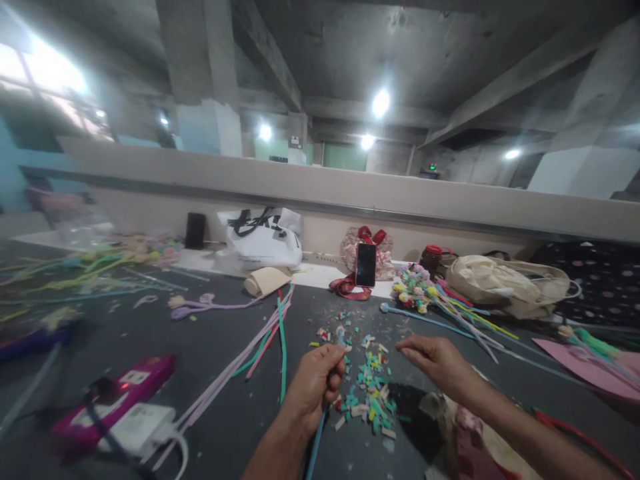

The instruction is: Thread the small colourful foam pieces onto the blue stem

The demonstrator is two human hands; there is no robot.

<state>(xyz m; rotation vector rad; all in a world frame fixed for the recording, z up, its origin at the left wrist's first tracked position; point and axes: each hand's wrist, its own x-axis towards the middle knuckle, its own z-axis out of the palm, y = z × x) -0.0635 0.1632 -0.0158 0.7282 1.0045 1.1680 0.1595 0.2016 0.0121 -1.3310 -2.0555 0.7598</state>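
My left hand [320, 373] is closed in a pinch above the table. Its fingers hold a blue pipe cleaner [316, 447], whose long tail runs down below the hand and whose light blue upper end [341, 333] shows past the fingertips. To the right, my right hand [437, 360] hovers with its fingers stretched out, and no held thing shows in it. Between and below the hands lies a scatter of small cut pieces [373, 380] in green, yellow, cream and red. Another blue pipe cleaner [425, 317] with a knobbed end lies beyond my right hand.
Purple, green and red pipe cleaners [265, 327] lie left of centre. A phone [365, 265] leans on a floral pouch at the back. A bunch of pipe-cleaner flowers [415, 287] is right of it. A magenta power strip [125, 393] with a white charger [143, 427] sits front left.
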